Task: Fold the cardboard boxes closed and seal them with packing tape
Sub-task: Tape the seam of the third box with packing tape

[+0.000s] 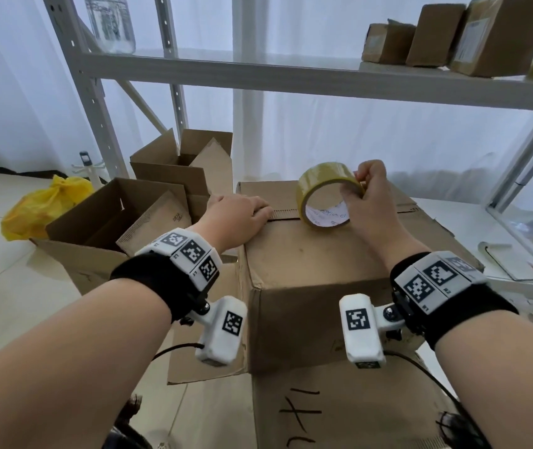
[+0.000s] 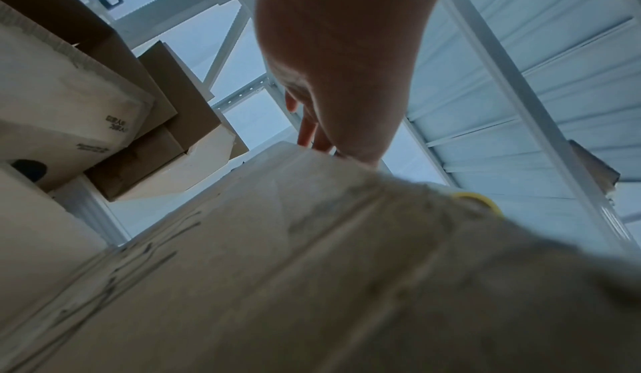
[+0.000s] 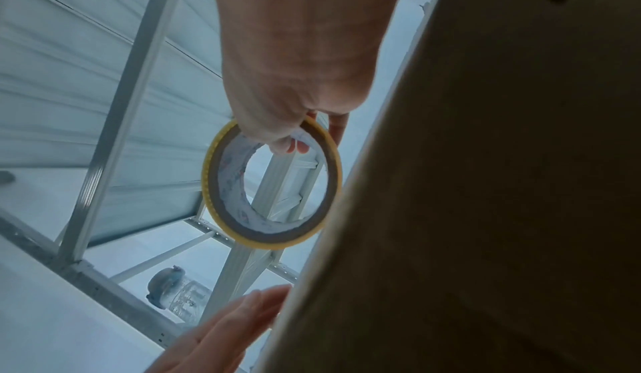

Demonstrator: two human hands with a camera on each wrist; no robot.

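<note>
Flaps down on the big cardboard box in front, top folded shut, but the centre seam is bare: no tape across it that I can see. So folding looks done on this one, sealing not yet begun. The tape roll stands on edge right on that seam, right hand grasping it, thumb through the core in the right wrist view, fingertips pinching at the outer rim as if hunting the loose end. Left hand lies flat with fingers straight, pressing the flaps near the seam's left end, gripping nothing.

Count: one tape roll. One box folded shut under the hands. Two open boxes to the left, the nearer and the farther, flaps up, both waiting to be closed and taped. Up on the shelf, three small closed boxes. Yellow bag on the floor, one.
</note>
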